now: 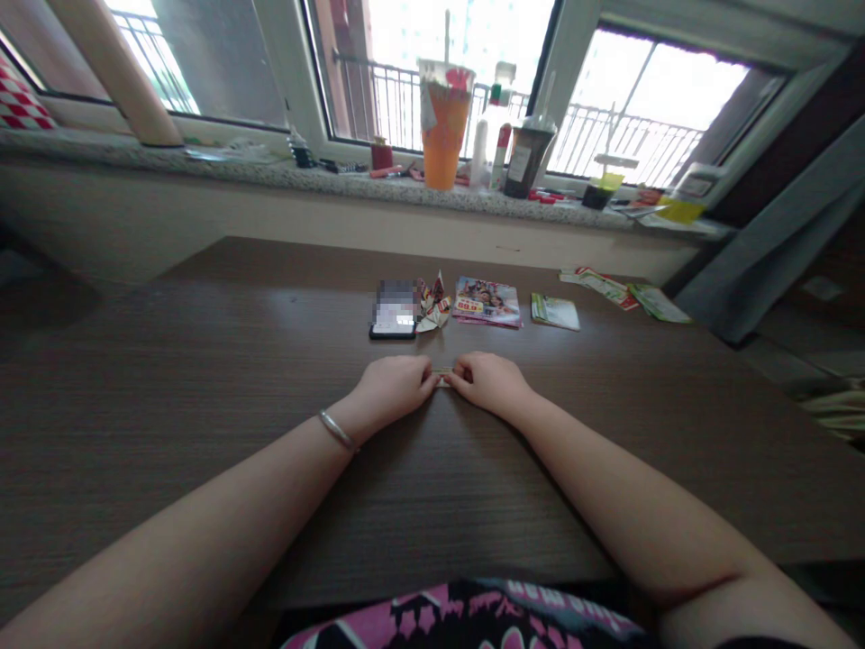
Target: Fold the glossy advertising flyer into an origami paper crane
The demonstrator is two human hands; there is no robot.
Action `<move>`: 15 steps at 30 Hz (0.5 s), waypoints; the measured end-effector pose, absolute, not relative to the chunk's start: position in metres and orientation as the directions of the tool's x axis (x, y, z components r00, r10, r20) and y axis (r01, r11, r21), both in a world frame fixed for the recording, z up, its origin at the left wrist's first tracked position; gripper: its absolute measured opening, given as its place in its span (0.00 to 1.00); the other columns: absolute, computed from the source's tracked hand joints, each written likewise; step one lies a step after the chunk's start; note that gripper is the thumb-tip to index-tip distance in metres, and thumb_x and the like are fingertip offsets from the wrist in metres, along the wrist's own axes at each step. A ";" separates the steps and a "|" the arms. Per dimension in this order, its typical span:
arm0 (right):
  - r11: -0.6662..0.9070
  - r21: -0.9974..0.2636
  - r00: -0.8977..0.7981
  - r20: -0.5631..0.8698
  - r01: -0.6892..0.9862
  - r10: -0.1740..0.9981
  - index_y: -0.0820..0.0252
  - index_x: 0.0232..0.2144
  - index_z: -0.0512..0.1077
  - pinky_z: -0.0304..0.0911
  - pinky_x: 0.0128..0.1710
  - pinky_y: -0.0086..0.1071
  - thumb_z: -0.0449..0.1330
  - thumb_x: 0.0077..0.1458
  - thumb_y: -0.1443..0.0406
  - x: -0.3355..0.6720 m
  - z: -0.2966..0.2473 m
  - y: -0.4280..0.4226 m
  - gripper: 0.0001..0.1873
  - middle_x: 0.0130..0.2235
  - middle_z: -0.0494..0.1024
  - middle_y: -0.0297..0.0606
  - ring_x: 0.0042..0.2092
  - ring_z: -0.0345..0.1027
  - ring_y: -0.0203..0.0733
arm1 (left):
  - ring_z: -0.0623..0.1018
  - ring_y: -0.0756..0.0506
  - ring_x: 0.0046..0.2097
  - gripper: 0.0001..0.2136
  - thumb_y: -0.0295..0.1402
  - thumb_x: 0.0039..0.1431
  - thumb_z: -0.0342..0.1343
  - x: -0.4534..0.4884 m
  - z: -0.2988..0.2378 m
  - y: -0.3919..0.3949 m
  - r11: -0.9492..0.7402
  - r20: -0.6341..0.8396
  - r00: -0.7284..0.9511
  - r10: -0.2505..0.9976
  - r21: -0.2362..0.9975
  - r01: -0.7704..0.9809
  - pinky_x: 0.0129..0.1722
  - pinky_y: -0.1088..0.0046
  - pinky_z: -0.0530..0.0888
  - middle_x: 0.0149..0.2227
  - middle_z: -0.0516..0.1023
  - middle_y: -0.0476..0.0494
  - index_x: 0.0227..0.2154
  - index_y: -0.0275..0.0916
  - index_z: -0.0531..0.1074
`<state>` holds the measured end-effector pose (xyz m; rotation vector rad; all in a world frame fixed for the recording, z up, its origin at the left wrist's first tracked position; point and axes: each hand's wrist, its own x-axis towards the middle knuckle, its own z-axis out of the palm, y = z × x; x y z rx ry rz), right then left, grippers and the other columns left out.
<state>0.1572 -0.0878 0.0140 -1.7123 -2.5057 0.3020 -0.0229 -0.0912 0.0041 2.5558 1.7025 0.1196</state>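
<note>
Between my two hands lies a small, pale folded piece of paper (442, 378), mostly covered by my fingers. My left hand (396, 383), with a silver bangle at the wrist, is closed on the paper's left end. Its right end is pinched in my right hand (493, 379). Both hands rest on the brown table (432, 514). Just beyond them are a phone (394, 311), a crumpled folded-paper shape (433, 309) and a stack of printed flyers (487, 302).
Farther right lie a small stack of green-white paper (555, 312) and several printed strips (608, 287). Along the windowsill (324, 180) stand a tall cup of orange drink (446, 126), a dark drink cup (529, 160) and bottles. A grey curtain (763, 234) hangs at right.
</note>
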 end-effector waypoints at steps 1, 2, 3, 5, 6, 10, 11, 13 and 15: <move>0.351 -0.216 -0.366 -0.035 0.911 0.930 0.55 0.30 0.73 0.53 0.28 0.30 0.53 0.59 0.51 0.157 0.014 -0.088 0.18 0.35 0.79 0.37 0.36 0.70 0.41 | 0.78 0.41 0.36 0.17 0.45 0.63 0.44 -0.023 0.004 -0.091 -0.380 0.022 0.380 0.925 0.097 0.920 0.32 0.70 0.69 0.33 0.79 0.41 0.32 0.39 0.72; 0.351 -0.218 -0.366 -0.033 0.911 0.930 0.55 0.30 0.73 0.52 0.28 0.30 0.53 0.59 0.51 0.157 0.014 -0.088 0.18 0.35 0.79 0.37 0.35 0.70 0.41 | 0.78 0.41 0.35 0.17 0.45 0.63 0.44 -0.023 0.004 -0.091 -0.375 0.018 0.375 0.927 0.093 0.922 0.32 0.70 0.69 0.33 0.79 0.40 0.32 0.39 0.72; 0.351 -0.219 -0.366 -0.030 0.910 0.930 0.55 0.30 0.73 0.52 0.27 0.30 0.53 0.59 0.51 0.157 0.014 -0.088 0.17 0.35 0.79 0.37 0.35 0.70 0.41 | 0.78 0.41 0.36 0.18 0.45 0.63 0.44 -0.022 0.003 -0.091 -0.371 0.015 0.371 0.928 0.091 0.924 0.32 0.70 0.69 0.33 0.79 0.40 0.33 0.39 0.72; 0.352 -0.219 -0.367 -0.034 0.910 0.929 0.55 0.30 0.73 0.52 0.27 0.30 0.53 0.59 0.51 0.157 0.014 -0.088 0.17 0.35 0.79 0.37 0.35 0.70 0.41 | 0.78 0.41 0.36 0.18 0.46 0.63 0.44 -0.022 0.004 -0.091 -0.363 0.012 0.363 0.932 0.086 0.928 0.32 0.70 0.69 0.33 0.79 0.39 0.33 0.39 0.72; 0.351 -0.219 -0.367 -0.039 0.910 0.929 0.56 0.30 0.73 0.52 0.28 0.29 0.53 0.59 0.51 0.157 0.015 -0.088 0.17 0.35 0.79 0.37 0.35 0.70 0.41 | 0.78 0.41 0.36 0.18 0.46 0.63 0.44 -0.022 0.004 -0.092 -0.360 0.011 0.360 0.933 0.085 0.929 0.32 0.70 0.69 0.34 0.79 0.39 0.33 0.38 0.72; 0.348 -0.218 -0.364 -0.041 0.912 0.930 0.56 0.30 0.73 0.53 0.28 0.29 0.53 0.59 0.51 0.156 0.015 -0.088 0.17 0.35 0.79 0.37 0.36 0.70 0.41 | 0.79 0.41 0.37 0.18 0.46 0.64 0.43 -0.022 0.006 -0.094 -0.350 0.007 0.351 0.937 0.078 0.933 0.33 0.70 0.69 0.35 0.79 0.39 0.34 0.38 0.72; 0.347 -0.217 -0.364 -0.041 0.912 0.930 0.56 0.30 0.73 0.53 0.28 0.29 0.53 0.59 0.52 0.157 0.016 -0.088 0.17 0.35 0.79 0.37 0.35 0.70 0.41 | 0.79 0.41 0.37 0.18 0.46 0.64 0.43 -0.022 0.007 -0.094 -0.348 0.006 0.348 0.937 0.076 0.935 0.33 0.70 0.69 0.35 0.79 0.39 0.34 0.38 0.72; 0.348 -0.219 -0.366 -0.044 0.911 0.930 0.56 0.30 0.73 0.51 0.27 0.29 0.53 0.59 0.52 0.157 0.016 -0.087 0.17 0.35 0.79 0.37 0.35 0.70 0.41 | 0.79 0.41 0.36 0.18 0.46 0.64 0.43 -0.022 0.007 -0.095 -0.343 0.007 0.344 0.939 0.072 0.937 0.32 0.70 0.69 0.35 0.79 0.38 0.34 0.38 0.72; 0.356 -0.223 -0.372 -0.038 0.908 0.927 0.56 0.29 0.72 0.50 0.26 0.29 0.54 0.58 0.52 0.157 0.015 -0.087 0.16 0.34 0.79 0.37 0.34 0.70 0.40 | 0.79 0.40 0.36 0.18 0.46 0.64 0.42 -0.022 0.006 -0.095 -0.340 0.009 0.340 0.940 0.066 0.938 0.32 0.69 0.69 0.35 0.79 0.38 0.34 0.38 0.72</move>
